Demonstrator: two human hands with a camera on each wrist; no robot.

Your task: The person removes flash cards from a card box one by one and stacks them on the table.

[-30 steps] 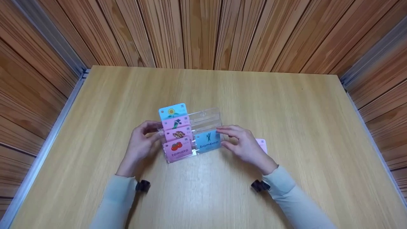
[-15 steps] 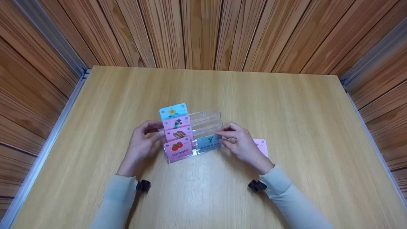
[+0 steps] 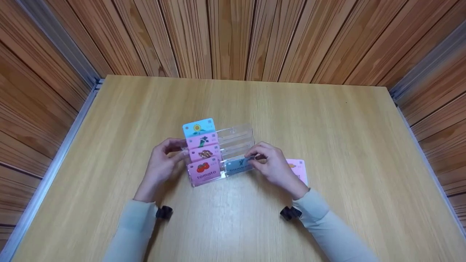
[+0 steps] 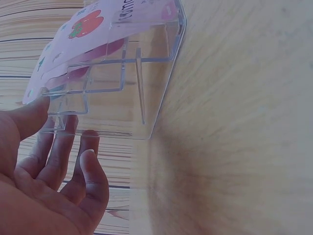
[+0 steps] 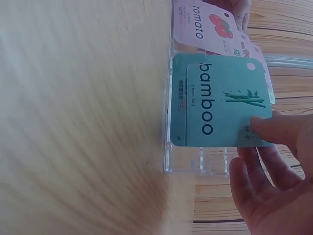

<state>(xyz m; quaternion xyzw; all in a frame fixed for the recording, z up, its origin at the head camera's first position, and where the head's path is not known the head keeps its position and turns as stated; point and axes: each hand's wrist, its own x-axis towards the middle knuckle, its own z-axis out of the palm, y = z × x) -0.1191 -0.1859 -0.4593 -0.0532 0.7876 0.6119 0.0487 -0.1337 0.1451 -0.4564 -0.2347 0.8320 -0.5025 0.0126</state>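
Observation:
A clear tiered card stand (image 3: 235,135) sits mid-table. Its left column holds several cards: a pink tomato card (image 3: 204,171) in front, two pink cards behind it and a blue sunflower card (image 3: 197,127) at the back. My right hand (image 3: 271,165) pinches the top of a blue bamboo card (image 3: 238,165) (image 5: 220,107), which stands in the stand's front right slot. My left hand (image 3: 164,163) (image 4: 49,171) holds the stand's left side, thumb on its upper edge and fingers loosely curled beside the wall (image 4: 122,98).
A pink card (image 3: 297,170) lies flat on the table just right of my right hand. The wooden table (image 3: 327,120) is walled in by wood panelling at the back and both sides. A black wrist camera mount (image 3: 289,213) sits on each sleeve.
My right hand has pushed the bamboo card down into the front right slot, so less of it shows. More of the pink card on the table is uncovered. The left hand has stayed put.

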